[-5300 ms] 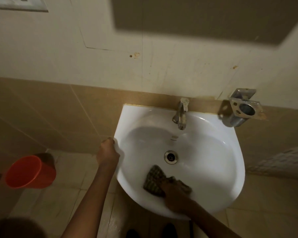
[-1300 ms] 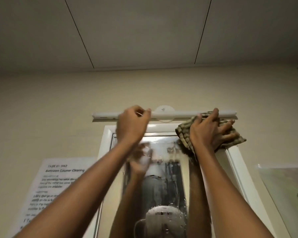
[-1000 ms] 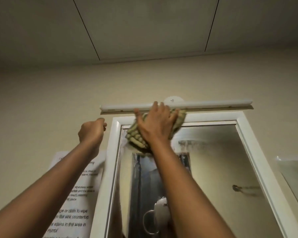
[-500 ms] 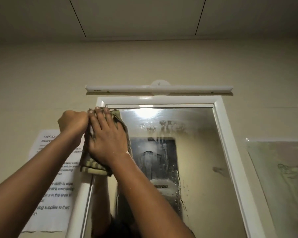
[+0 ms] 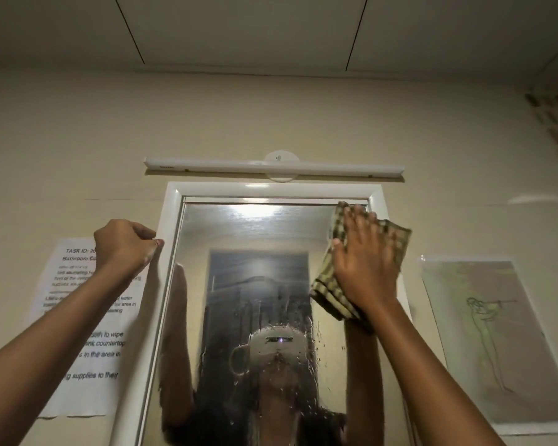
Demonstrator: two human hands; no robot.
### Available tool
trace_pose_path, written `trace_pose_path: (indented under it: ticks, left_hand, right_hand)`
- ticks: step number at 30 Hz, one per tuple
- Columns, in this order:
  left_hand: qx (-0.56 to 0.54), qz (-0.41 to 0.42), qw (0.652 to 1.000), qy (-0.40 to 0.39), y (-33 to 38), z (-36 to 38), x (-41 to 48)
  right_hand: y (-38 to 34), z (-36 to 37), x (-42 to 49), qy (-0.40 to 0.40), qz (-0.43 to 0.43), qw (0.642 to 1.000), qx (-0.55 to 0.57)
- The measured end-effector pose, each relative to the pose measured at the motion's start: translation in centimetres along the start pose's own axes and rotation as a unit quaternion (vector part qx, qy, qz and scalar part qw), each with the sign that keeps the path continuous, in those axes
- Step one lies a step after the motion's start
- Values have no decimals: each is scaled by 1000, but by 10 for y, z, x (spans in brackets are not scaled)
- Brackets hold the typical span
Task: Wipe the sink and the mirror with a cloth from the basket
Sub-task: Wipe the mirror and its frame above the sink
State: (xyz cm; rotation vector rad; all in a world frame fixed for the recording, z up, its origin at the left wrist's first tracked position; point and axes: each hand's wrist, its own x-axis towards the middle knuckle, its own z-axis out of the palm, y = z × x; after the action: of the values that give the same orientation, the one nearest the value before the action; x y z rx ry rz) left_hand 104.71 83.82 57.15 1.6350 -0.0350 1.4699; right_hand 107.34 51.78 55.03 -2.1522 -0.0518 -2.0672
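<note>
Now we've swept our right hand point(image 5: 364, 262), flat on the cloth point(image 5: 327, 284), from the mirror point(image 5: 255, 284)'s top-left corner to top-right; left hand point(image 5: 126, 249), fisted, braces the frame — lower glass still wet.

notice point(image 5: 78, 317): text partly hidden, blurred | mirror point(image 5: 258, 284): bottom cut off

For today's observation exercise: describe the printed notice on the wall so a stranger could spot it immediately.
Start at the white-framed mirror under the light bar. The printed notice is the white sheet just left of its frame, behind the left hand. Unlike the drawing right of the mirror, it carries lines of black text.
</note>
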Motion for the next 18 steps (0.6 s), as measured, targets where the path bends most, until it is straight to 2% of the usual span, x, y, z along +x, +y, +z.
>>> trace_pose_path:
  ticks: [4,12,15,18]
  left_hand:
    - [-11,-3,1000,-1,-4,1,-1]
    - [-52,2,999,-17,-11,-3,-2]
    - [-59,-8,998,-38,-12,-6,3]
    - [-71,-14,996,-54,-13,-7,8]
  right_hand:
    - [14,-2,-36,9,42,999,-11]
    - [-16,12,-165,56,233,971,5]
    - [-37,19,-163,60,296,953,28]
    - [-67,24,-136,50,298,952,41]
